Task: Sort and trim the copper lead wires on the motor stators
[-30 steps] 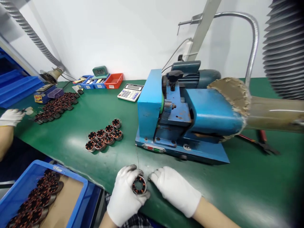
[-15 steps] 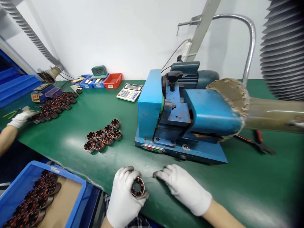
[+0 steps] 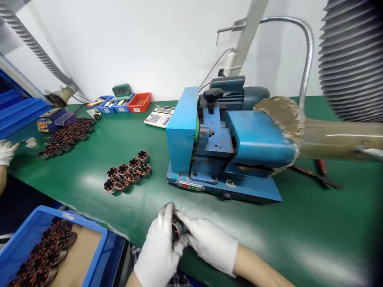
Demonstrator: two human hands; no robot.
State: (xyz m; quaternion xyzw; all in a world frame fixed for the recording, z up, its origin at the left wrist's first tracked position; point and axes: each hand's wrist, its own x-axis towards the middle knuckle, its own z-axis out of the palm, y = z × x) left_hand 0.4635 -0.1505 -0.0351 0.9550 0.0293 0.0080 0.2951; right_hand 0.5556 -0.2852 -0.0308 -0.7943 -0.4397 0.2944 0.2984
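Observation:
My left hand (image 3: 160,243), in a white glove with grey fingertips, is closed around a motor stator (image 3: 176,231), a metal ring with copper windings. My right hand (image 3: 208,241), gloved alike, reaches in from the right with its fingers closed on the same stator. Between them the fingers hide most of the ring. Beyond my hands, several stators (image 3: 128,173) stand in two rows on the green table (image 3: 167,139).
A blue machine (image 3: 191,131) with a motor stands ahead, pliers (image 3: 320,177) to its right. A blue crate (image 3: 103,239) of stators sits lower left. Further off are a stator pile (image 3: 67,135), a calculator (image 3: 160,116), small bins (image 3: 139,102) and another person's gloved hand (image 3: 6,152).
My right hand has moved left, from apart beside the stator to closed on it. The other person's hand has drawn away from the pile to the left. The view has shifted slightly.

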